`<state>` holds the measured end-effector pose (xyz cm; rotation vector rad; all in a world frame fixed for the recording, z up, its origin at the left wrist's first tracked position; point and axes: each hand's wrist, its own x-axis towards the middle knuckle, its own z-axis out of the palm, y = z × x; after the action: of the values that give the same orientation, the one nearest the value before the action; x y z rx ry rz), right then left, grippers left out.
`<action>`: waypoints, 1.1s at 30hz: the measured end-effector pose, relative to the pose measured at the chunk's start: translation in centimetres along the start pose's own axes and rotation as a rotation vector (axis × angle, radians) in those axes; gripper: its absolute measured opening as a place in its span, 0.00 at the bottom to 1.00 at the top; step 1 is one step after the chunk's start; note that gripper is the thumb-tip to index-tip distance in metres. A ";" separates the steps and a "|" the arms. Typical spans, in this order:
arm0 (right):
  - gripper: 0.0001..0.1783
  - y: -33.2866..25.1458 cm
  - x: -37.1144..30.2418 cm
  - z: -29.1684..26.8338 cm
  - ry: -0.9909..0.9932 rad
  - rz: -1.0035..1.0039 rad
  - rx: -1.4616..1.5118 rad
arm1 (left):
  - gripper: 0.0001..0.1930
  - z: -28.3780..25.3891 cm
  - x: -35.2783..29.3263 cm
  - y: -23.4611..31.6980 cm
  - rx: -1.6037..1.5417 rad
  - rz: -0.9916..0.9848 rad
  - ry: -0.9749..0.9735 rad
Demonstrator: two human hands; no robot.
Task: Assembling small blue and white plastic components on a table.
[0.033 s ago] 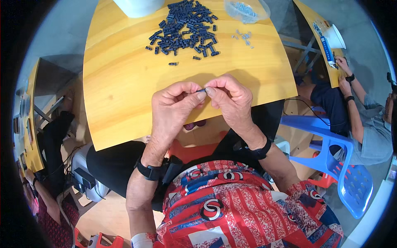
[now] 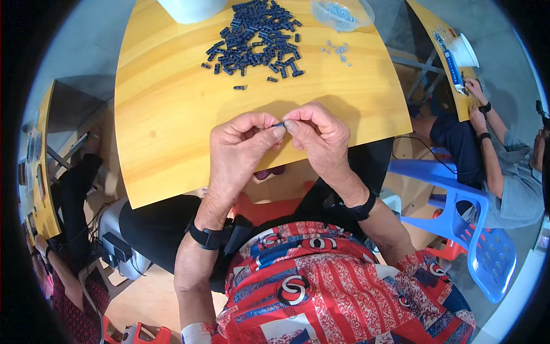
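Just above the table's near edge, my left hand point(image 2: 243, 143) pinches a small black plastic piece point(image 2: 278, 124) between thumb and fingers. My right hand point(image 2: 321, 135) is closed in a pinch at the piece's right end, its thumb and index fingertips meeting there. Most of the piece is covered by fingertips, and anything smaller between them is hidden. Beyond my hands lies a heap of similar black plastic pieces point(image 2: 255, 40), with one single black piece point(image 2: 240, 88) lying nearer to me. Small pale, shiny parts point(image 2: 342, 53) are scattered to the right of the heap.
A clear tub point(image 2: 344, 16) of small pale parts stands at the far right of the yellow wooden table point(image 2: 172, 132), a white container point(image 2: 193, 8) at the far left. At right, another person's hands point(image 2: 474, 100) work at a second table; a blue plastic stool point(image 2: 458, 195) stands nearby.
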<state>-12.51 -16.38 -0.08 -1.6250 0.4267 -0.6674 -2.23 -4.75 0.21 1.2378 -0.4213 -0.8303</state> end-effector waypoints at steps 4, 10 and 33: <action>0.02 0.2 0.2 0.0 -0.015 -0.025 -0.035 | 0.04 0.0 0.2 0.3 0.099 -0.030 -0.011; 0.03 -0.3 0.5 -0.1 -0.014 0.115 0.034 | 0.04 0.1 0.1 0.1 0.191 -0.002 -0.006; 0.05 0.2 0.5 -0.3 -0.039 0.091 0.010 | 0.04 0.1 -0.1 0.1 0.112 -0.017 -0.020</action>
<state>-12.32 -16.92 -0.17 -1.5969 0.4652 -0.5680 -2.36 -4.70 0.30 1.3389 -0.4790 -0.8436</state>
